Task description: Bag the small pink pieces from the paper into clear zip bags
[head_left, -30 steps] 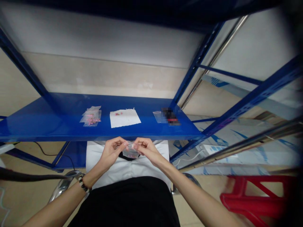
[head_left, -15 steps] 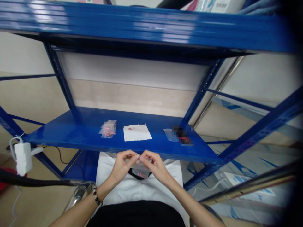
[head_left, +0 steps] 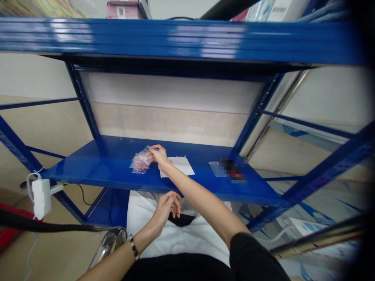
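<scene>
My right hand [head_left: 159, 154] reaches out over the shelf, its fingertips pinching a clear zip bag [head_left: 148, 151] at the top edge. That bag is at the pile of small clear zip bags [head_left: 140, 163] with pink bits inside. Partly covered by my right wrist lies a white sheet of paper [head_left: 182, 165], with a trace of pink near its left side. My left hand [head_left: 166, 207] hovers above my lap by the shelf's front edge, fingers loosely curled and apart, with nothing visible in them.
A clear bag [head_left: 216, 168] lies at the right of the blue shelf [head_left: 111, 150], beside a dark, pixelated item [head_left: 233, 169]. Overhead runs the upper shelf's beam [head_left: 131, 39]. A white plug adapter [head_left: 41, 197] hangs off the left front corner.
Both hands were together above my lap, holding a small bag with pink bits. My right hand has carried a bag forward and left to the pile; my left hand has let go.
</scene>
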The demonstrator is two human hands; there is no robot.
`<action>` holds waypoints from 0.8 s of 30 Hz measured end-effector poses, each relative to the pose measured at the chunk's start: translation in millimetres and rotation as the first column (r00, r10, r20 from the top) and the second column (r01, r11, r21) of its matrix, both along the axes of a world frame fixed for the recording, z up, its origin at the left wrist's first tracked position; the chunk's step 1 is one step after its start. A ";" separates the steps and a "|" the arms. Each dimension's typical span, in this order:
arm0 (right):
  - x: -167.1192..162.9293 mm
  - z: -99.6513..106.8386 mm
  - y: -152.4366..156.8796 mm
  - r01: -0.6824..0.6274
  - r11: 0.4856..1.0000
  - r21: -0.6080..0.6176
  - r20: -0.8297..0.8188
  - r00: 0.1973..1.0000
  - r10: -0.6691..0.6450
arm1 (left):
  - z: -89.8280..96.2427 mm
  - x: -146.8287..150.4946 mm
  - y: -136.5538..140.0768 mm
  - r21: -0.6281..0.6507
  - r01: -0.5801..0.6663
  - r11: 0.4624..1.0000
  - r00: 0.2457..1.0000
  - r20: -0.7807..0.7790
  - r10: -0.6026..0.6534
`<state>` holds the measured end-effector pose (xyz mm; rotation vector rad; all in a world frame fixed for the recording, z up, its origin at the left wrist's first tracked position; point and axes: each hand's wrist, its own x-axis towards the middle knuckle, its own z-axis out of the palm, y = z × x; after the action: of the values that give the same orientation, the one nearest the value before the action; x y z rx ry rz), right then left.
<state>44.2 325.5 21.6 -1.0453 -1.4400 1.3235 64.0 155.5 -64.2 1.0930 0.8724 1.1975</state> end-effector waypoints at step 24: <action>216.4 2.3 40.4 -0.145 0.946 0.290 0.948 0.183 -0.262 | 17.2 -16.4 14.3 0.042 0.097 0.994 0.989 -0.112 -0.092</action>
<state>260.5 365.9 23.9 -1.8543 -2.4038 0.0684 47.6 169.9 -47.1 1.2352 0.8697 1.0925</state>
